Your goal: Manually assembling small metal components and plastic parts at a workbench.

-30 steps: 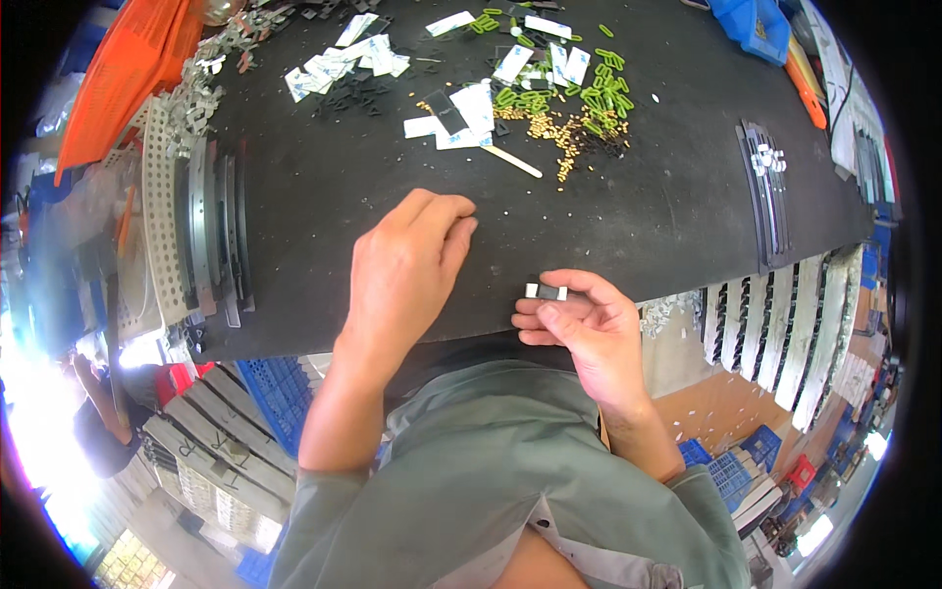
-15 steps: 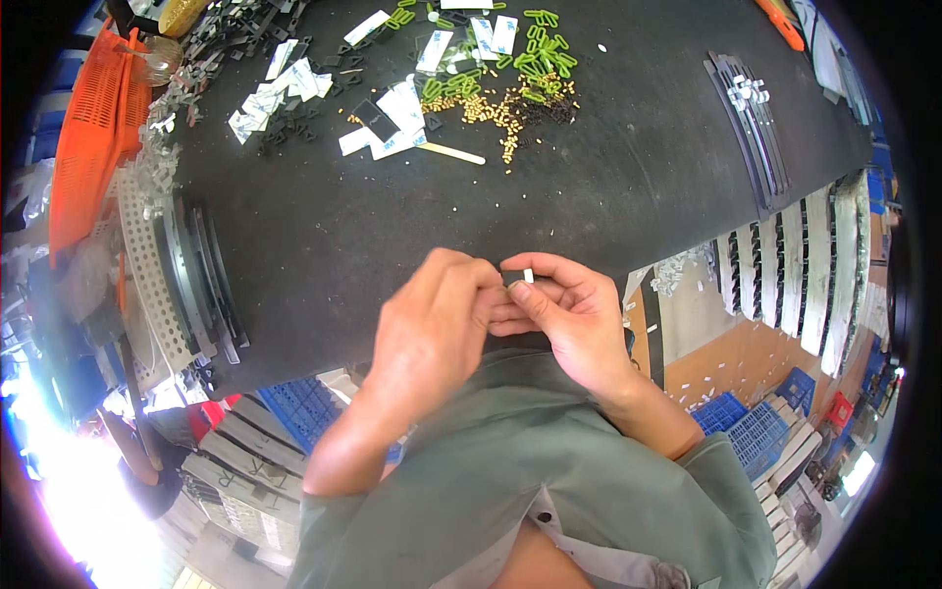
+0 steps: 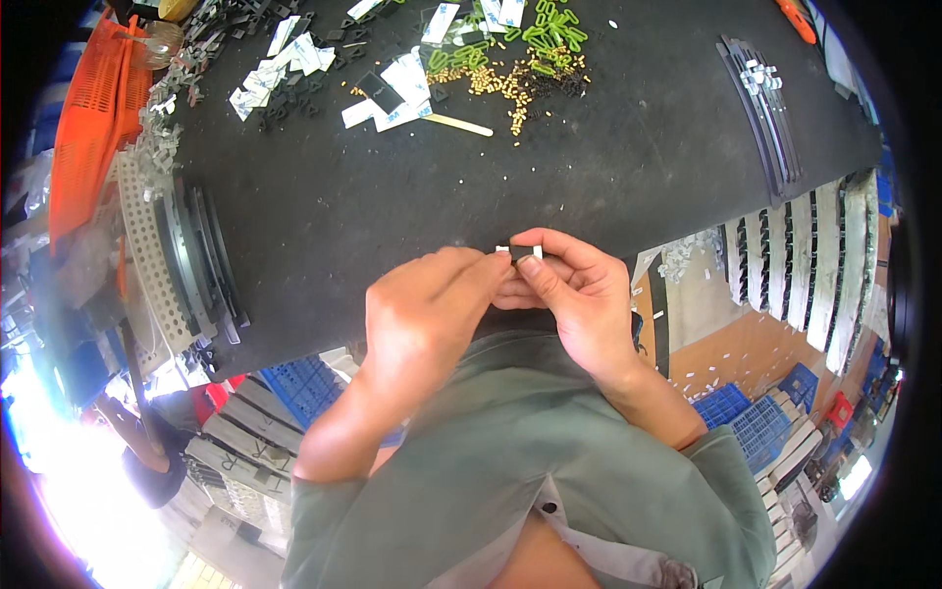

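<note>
My left hand (image 3: 424,306) and my right hand (image 3: 587,302) meet in front of me at the near side of the dark table. The right thumb and forefinger pinch a small dark piece (image 3: 521,252) with a white pad (image 3: 537,252) at its right end. At the tips of my left fingers, which are closed, shows a small white bit (image 3: 502,249), right beside the dark piece. Whether the white bit is stuck to that piece or apart from it I cannot tell. My left fingertips are partly hidden behind the back of the hand.
Green oval rings (image 3: 554,29), small brass-coloured parts (image 3: 515,98), white adhesive strips (image 3: 407,83) and a wooden stick (image 3: 459,125) lie farther back. Long dark strips lie at the left (image 3: 211,265) and right (image 3: 760,118). An orange basket (image 3: 83,147) stands far left. Behind, a person's arm (image 3: 132,432) shows.
Both hands have moved slightly away from my body. A white bit now shows at my left fingertips, and more of the dark piece between the hands is visible.
</note>
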### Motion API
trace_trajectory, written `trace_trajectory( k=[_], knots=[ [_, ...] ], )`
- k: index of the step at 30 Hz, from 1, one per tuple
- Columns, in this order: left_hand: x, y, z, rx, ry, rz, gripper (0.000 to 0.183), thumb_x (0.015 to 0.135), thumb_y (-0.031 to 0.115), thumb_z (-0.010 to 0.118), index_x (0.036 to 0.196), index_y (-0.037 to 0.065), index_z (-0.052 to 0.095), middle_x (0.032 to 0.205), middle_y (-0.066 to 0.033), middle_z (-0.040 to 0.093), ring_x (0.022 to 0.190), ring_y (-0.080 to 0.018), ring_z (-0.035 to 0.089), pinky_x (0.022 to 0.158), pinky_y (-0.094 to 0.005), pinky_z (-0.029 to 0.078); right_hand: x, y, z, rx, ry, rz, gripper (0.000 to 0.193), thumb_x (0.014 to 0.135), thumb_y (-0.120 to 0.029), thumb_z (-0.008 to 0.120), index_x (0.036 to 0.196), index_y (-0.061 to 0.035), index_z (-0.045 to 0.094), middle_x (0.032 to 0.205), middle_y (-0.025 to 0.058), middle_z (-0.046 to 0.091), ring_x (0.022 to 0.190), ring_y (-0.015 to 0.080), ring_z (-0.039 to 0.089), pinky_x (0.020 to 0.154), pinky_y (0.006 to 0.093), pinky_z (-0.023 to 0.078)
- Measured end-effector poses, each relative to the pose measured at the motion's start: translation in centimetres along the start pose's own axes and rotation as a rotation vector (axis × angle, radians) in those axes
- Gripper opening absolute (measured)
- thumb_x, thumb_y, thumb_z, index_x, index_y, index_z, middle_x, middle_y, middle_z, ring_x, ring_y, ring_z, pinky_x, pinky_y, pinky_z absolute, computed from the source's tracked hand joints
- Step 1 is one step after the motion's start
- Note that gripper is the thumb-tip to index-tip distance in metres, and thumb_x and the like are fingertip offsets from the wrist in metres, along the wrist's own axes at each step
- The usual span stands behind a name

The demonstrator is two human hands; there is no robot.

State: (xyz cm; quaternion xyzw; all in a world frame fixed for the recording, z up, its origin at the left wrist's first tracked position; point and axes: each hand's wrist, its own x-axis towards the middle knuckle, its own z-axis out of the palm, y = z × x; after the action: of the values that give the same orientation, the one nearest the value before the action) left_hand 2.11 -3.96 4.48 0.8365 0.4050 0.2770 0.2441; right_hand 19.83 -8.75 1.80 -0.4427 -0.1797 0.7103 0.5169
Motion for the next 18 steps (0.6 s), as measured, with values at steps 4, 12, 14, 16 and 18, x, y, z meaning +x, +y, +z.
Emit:
trace_trajectory(
  k=[4,12,14,16,18],
  knots=[
    [-0.7,1.0,-0.9,-0.404,-0.034,-0.616,0.012,0.093,-0.003,0.071,0.105,-0.004,0.07,0.092,-0.0091,0.075,0.083,-0.0131,0.072,0.07,-0.0279,0.06,-0.1,-0.3,-0.2,0.001,0.013,0.039,0.026,0.104,-0.003,0.057,0.127,0.0087,0.059,0.109,0.021,0.073,0.1,0.0274,0.075,0.086,0.0378,0.064],
    [-2.7,0.6,-1.6,-1.011,-0.054,-0.754,0.019,0.101,-0.003,0.059,0.119,-0.009,0.061,0.107,-0.0159,0.072,0.1,-0.0185,0.071,0.089,-0.0311,0.059,-0.6,-1.3,-0.1,-0.048,-0.08,0.085,0.026,0.102,-0.002,0.059,0.126,0.009,0.059,0.112,0.0224,0.072,0.102,0.0288,0.074,0.089,0.0396,0.064],
    [-2.4,0.9,-1.4,-1.016,-0.009,-0.748,0.018,0.101,-0.002,0.059,0.117,-0.009,0.061,0.105,-0.0167,0.073,0.095,-0.0182,0.071,0.086,-0.031,0.06,-0.7,-1.4,0.3,-0.049,-0.097,0.072,0.025,0.102,0.0,0.059,0.125,0.0092,0.059,0.112,0.0229,0.072,0.103,0.0296,0.073,0.09,0.04,0.063],
    [-2.1,1.0,-1.4,-1.035,0.007,-0.755,0.014,0.101,-0.002,0.058,0.114,-0.008,0.06,0.106,-0.0142,0.07,0.093,-0.0153,0.067,0.084,-0.0297,0.057,-0.9,-1.5,0.6,-0.076,-0.098,0.023,0.025,0.101,0.002,0.06,0.125,0.0092,0.059,0.112,0.0222,0.072,0.102,0.0291,0.074,0.09,0.0396,0.063],
    [-2.2,1.1,-1.0,-1.001,0.045,-0.682,0.013,0.101,-0.003,0.058,0.113,-0.007,0.06,0.109,-0.0127,0.066,0.096,-0.0146,0.065,0.086,-0.0296,0.056,-1.2,-1.6,0.9,-0.111,-0.111,-0.01,0.025,0.1,0.003,0.06,0.125,0.0093,0.059,0.112,0.0218,0.072,0.102,0.0287,0.074,0.09,0.0393,0.063]
  ],
)
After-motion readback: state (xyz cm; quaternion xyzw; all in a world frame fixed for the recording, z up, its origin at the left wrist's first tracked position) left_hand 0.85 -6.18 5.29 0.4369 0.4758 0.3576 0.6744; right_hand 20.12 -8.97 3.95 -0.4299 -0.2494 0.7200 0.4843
